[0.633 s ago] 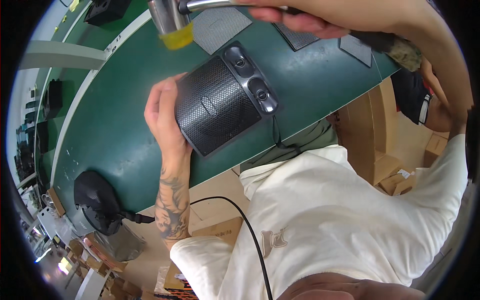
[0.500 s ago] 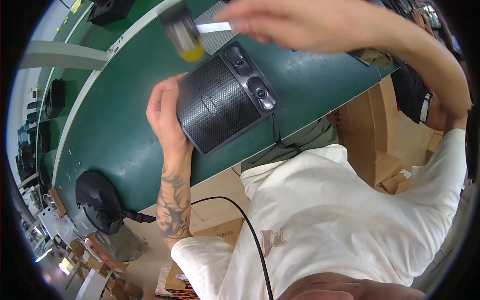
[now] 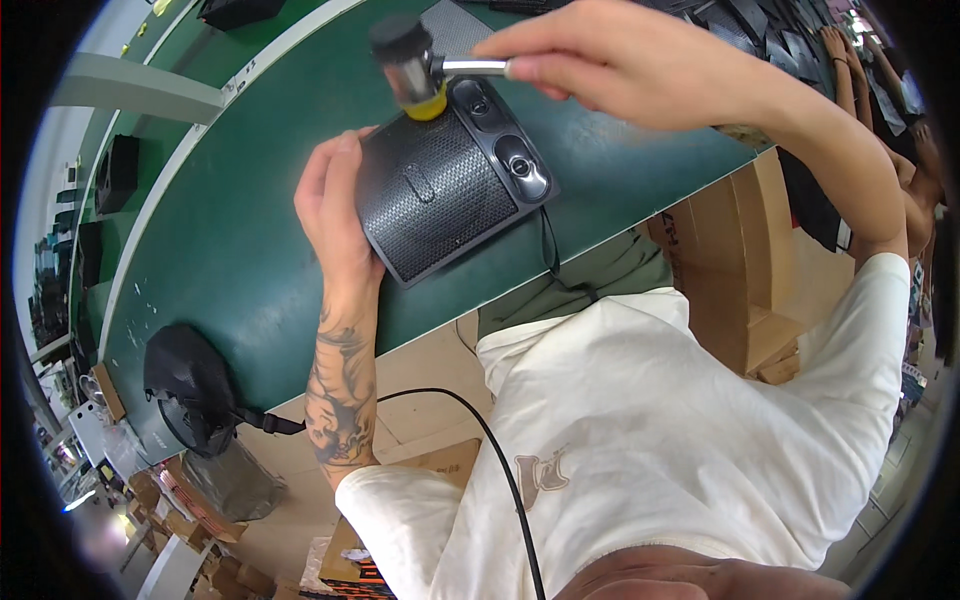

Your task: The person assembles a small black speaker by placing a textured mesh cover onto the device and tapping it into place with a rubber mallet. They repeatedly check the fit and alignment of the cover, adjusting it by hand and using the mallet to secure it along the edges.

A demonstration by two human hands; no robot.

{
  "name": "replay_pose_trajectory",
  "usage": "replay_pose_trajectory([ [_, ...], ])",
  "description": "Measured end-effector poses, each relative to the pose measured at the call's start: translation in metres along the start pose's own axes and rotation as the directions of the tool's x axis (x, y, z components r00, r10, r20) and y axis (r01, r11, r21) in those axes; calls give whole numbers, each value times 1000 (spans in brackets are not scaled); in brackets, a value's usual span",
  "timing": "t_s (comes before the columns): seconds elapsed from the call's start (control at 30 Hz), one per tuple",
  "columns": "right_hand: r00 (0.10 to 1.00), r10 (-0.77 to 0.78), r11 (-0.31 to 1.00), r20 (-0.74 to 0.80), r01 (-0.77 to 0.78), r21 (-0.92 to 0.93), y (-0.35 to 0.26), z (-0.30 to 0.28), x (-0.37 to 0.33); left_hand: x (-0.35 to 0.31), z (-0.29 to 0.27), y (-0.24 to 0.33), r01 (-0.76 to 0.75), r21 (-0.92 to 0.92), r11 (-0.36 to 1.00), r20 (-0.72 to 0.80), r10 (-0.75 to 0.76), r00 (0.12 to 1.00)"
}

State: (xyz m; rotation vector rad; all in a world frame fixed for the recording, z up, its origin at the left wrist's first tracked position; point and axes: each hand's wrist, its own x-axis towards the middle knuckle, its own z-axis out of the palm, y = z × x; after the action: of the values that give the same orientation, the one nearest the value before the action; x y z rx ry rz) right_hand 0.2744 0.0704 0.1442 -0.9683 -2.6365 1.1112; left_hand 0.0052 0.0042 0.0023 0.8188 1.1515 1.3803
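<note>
Head view: left hand point(image 3: 332, 190) cups the side of the speaker box point(image 3: 440, 195), probably bracing it. Right hand point(image 3: 600, 65) has the mallet point(image 3: 412, 80) by its handle, control I'd guess.

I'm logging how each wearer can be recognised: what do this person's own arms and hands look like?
The left hand and right hand are ungloved. A large dark tattoo with swirling shapes covers much of the left forearm. Loose, short off-white sleeves cover the upper arms.
</note>
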Motion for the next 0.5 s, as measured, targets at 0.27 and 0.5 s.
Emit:
replay_pose_trajectory([
  [0.27,987,125,990,-99,-130,-47,-32,4,-34,3,3,-9,-28,-58,998,-32,26,999],
  [0.5,995,22,999,-94,-24,-21,-18,17,-19,1,-2,-9,-89,-42,995,16,90,996],
])
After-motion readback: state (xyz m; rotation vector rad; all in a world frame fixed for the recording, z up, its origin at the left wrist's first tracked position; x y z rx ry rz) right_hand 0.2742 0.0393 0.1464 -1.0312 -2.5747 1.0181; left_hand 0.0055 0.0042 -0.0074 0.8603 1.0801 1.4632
